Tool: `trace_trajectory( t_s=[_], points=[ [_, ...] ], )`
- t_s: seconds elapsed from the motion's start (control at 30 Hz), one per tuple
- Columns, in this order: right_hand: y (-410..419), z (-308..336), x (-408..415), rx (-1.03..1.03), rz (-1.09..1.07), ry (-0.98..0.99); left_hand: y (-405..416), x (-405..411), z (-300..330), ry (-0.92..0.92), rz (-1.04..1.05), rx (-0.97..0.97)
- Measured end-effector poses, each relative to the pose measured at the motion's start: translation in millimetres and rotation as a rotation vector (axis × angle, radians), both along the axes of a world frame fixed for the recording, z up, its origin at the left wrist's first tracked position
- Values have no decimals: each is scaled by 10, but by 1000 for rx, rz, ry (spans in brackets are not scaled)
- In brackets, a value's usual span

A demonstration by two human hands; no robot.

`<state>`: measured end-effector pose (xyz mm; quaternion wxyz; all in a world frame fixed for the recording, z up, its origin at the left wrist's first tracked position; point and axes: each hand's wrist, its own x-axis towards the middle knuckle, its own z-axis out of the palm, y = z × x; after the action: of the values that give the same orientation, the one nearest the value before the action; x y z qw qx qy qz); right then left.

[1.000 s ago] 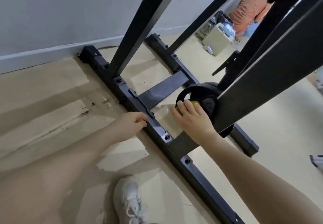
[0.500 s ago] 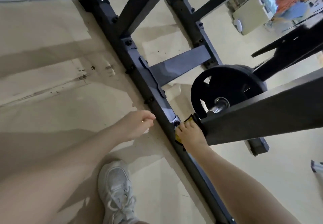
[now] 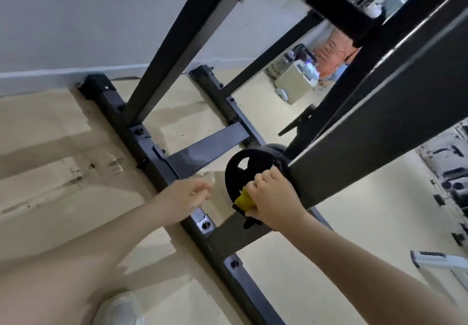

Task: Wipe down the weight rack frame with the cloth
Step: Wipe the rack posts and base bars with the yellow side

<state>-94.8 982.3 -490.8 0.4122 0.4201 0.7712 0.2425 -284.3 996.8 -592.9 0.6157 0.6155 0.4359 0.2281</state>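
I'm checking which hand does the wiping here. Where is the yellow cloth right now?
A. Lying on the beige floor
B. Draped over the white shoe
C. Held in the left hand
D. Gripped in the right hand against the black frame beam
D: the yellow cloth sticks out from under the curled fingers of the right hand, against the black frame beam beside the round black weight plate; the left hand holds nothing.

Head cam, wide-angle, tilted, looks fwd/down; close on rack frame (image 3: 141, 147) base.

cloth (image 3: 243, 200): mostly hidden in right hand (image 3: 273, 198) | shoe (image 3: 119, 308): cut off | left fingers: blurred
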Motion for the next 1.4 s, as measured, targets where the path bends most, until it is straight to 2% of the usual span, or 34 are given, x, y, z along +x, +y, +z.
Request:
trace_trajectory(
  t_s=[0.13,0.23,0.37,0.53,0.63,0.7,0.83,0.93,1.07,1.17,1.23,1.27,1.33,1.4],
  points=[
    [44,1117,-25,240,84,47,138,202,834,-50,-26,204],
    [136,1825,-48,474,194,-30,173,390,1394,-118,0,373],
    [270,2566,-67,569,248,-86,212,626,1911,-248,22,461],
    [381,3182,-145,697,281,-53,353,765,2415,-406,16,547],
    [400,3244,-132,752,317,30,382,795,2540,-403,44,588],
    [360,3057,-71,757,321,55,364,797,2463,-378,42,589],
    [301,2638,47,598,369,8,375,768,2236,-374,6,564],
    [370,2864,30,581,411,-19,387,676,2264,-389,-23,529],
    [439,3304,-210,787,207,-59,471,410,2378,-314,38,573],
    [512,3219,-333,971,88,-37,547,115,2412,-259,93,616],
    [570,3082,-463,1048,43,76,617,-91,2403,-246,128,602],
    [611,3023,-535,1024,14,144,659,-197,2418,-229,147,586],
    [749,3002,-759,832,-2,345,763,-413,2495,-208,214,554],
    [893,3051,-991,610,-41,641,876,-601,2638,-138,279,525]
  ],
)
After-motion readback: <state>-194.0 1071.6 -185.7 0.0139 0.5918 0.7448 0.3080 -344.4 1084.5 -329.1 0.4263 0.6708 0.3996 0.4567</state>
